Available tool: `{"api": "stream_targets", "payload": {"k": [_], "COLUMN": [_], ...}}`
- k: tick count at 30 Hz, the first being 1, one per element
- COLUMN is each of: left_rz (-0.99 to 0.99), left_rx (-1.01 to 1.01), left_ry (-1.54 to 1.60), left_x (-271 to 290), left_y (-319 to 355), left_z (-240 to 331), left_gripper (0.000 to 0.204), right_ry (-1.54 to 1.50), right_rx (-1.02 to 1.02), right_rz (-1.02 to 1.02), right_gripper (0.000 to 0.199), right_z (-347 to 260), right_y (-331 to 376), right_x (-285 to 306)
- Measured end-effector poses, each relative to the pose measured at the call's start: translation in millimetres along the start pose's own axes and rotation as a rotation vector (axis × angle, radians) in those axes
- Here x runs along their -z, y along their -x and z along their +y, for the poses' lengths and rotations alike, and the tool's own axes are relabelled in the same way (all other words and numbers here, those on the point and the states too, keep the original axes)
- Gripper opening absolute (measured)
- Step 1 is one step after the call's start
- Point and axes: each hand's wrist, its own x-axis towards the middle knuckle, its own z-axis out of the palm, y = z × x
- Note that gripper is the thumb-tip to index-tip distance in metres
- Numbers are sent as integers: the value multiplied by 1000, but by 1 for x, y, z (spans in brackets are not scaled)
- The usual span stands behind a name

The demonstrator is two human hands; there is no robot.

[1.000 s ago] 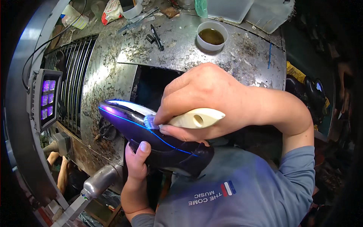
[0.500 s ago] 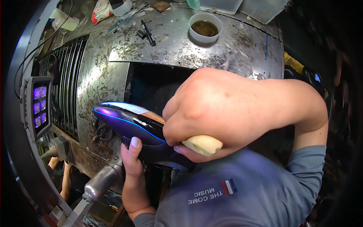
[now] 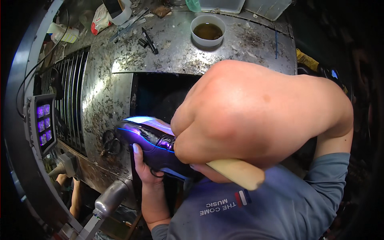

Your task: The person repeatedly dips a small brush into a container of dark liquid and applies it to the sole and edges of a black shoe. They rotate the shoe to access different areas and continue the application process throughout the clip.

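Note:
A dark shoe (image 3: 160, 157) points its toe to the left above the near side of the bench. Under violet light, a bright blue line glows along its side, with glossy, wet-looking streaks above it. My left hand (image 3: 141, 163) grips it from below, thumb up against the side near the toe. Over the heel half bends my right hand (image 3: 230, 116), closed round a pale wooden handle (image 3: 242, 175) that sticks out toward my shirt. The handle's working end is hidden behind the fingers, so its kind cannot be told.
A dark opening (image 3: 160, 92) lies in the stained metal bench (image 3: 100, 112). Farther back are a white bowl of brown liquid (image 3: 208, 31) and a black marker (image 3: 150, 41). At left stand a violet lamp (image 3: 43, 124) and a metal grille (image 3: 72, 100). Another person's arm (image 3: 75, 198) shows lower left.
The shoe's toe has shifted right and slightly down, along with my left hand. My right hand has come closer to the camera, and more of the wooden handle shows.

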Motion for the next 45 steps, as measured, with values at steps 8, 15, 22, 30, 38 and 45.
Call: {"api": "stream_targets", "payload": {"k": [8,15,22,30,38,45], "left_rz": [-136,-156,-79,-236,-350,-310], "left_rx": [64,106,191,471,574,568], "left_ry": [259,346,381,611,882,912], "left_x": [-6,-13,-21,-4,-1,-5], "left_y": [-5,-8,-4,-4,-6,-2], "left_z": [-17,-25,-23,-41,-61,-63], "left_gripper": [72,72,71,72,62,64], "right_ry": [-36,48,33,459,828,806], "right_rx": [9,172,277,-207,-703,-379], "right_rz": [-62,165,217,588,494,725], "right_gripper": [21,24,14,19,19,17], "right_z": [-24,-7,-5,43,153,133], "right_y": [-18,-14,-14,38,62,65], "right_x": [36,2,11,59,53,55]}}
